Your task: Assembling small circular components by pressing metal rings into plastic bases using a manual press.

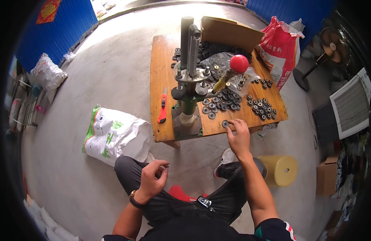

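My right hand [238,137] pinches a small dark round disc [225,123] with a hole in its middle, at the table's front edge. My left hand [153,178] is curled above my left thigh, thumb against the fingers; whatever it may hold is too small to make out. Between them and farther off stands a green hand press [188,106] with a spring column and a red ball knob [238,64] on its lever. Right of the press lies a pile of black discs [227,99]. Farther right sits a group of discs with lighter centres [261,107].
On the wooden table [159,60], a red utility knife [163,106] lies left of the press, and an open cardboard box [229,32] stands behind. A white sack [117,132] is left on the floor. At right are a red sack [279,48], a fan [333,46] and a yellow cylinder [283,170].
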{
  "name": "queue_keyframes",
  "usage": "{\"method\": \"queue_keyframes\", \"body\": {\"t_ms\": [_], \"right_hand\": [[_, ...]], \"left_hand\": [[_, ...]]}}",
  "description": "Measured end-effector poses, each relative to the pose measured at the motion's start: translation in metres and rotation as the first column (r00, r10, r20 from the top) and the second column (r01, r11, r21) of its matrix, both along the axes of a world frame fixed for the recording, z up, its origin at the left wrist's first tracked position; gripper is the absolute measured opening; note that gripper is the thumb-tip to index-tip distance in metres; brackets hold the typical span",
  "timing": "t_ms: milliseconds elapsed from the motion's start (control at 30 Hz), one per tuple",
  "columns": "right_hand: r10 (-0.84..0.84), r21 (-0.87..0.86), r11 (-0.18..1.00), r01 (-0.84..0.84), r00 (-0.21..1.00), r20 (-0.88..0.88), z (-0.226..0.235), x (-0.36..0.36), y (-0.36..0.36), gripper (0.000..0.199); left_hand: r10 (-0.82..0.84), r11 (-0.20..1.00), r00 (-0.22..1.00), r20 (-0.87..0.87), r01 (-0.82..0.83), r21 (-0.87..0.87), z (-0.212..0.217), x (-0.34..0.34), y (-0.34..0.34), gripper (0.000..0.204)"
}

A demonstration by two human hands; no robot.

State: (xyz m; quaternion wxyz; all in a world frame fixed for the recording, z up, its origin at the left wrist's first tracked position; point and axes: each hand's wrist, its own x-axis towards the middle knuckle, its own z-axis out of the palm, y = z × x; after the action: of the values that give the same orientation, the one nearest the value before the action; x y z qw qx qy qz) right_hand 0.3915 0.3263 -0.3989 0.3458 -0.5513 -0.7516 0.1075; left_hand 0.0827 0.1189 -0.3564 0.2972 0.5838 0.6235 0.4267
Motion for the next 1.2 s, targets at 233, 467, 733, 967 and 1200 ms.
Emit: {"method": "queue_keyframes", "body": {"t_ms": [233, 467, 733, 967, 1200], "right_hand": [[0.142, -0.069, 0.989, -0.135, 0.983, 0.119, -0.023, -0.002, 0.029, 0.029], [0.157, 0.074, 0.981, -0.182, 0.953, 0.261, -0.038, 0.015, 0.055, 0.019], [-0.029, -0.077, 0.997, 0.015, 0.982, -0.186, 0.014, 0.055, 0.185, 0.022], [-0.123, -0.204, 0.949, 0.242, 0.876, 0.465, -0.060, 0.167, 0.259, 0.037], [0.127, -0.344, 0.935, 0.087, 0.823, 0.553, -0.012, 0.106, 0.263, 0.058]], "left_hand": [[-0.085, 0.991, 0.994, 0.067, 0.092, -0.102, -0.018, 0.036, 0.002, 0.016], [-0.179, 0.968, 0.977, 0.114, 0.195, -0.158, -0.038, 0.052, 0.019, 0.018], [-0.091, 0.965, 0.995, 0.049, 0.100, -0.243, -0.038, 0.041, 0.009, 0.024], [-0.064, 0.994, 0.995, 0.075, 0.070, -0.080, -0.050, 0.056, 0.004, 0.020], [-0.051, 0.997, 0.988, 0.145, 0.060, -0.056, -0.052, 0.056, -0.013, 0.018]]}}
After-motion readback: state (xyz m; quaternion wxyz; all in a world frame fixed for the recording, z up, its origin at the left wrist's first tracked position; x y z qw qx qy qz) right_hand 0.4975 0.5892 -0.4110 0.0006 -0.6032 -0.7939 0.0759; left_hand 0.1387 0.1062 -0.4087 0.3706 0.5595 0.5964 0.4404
